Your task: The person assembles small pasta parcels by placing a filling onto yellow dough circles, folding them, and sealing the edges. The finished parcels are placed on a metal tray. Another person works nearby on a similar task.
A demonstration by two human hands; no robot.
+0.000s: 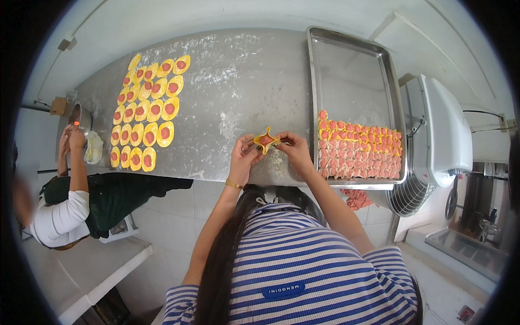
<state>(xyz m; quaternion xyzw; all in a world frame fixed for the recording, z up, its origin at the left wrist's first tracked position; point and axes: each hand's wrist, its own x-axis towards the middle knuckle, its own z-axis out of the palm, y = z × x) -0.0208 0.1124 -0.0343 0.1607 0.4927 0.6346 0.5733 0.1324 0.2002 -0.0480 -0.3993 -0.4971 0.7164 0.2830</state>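
Both my hands pinch one yellow dough wrapper with pink filling (266,140) above the floured steel table (238,92). My left hand (244,154) grips its left side, and my right hand (295,149) grips its right side. The wrapper's corners are folded up into a star-like shape. To the right, a steel tray (355,70) holds rows of folded pink and yellow dumplings (360,151) in its near half. On the table's left lie several flat yellow wrappers with pink filling (146,116).
Another person in a white top and dark apron (81,200) stands at the left, hands (72,138) by a metal bowl (81,116). A white machine (441,135) stands to the right of the tray. A few pink pieces lie below the table edge (357,199).
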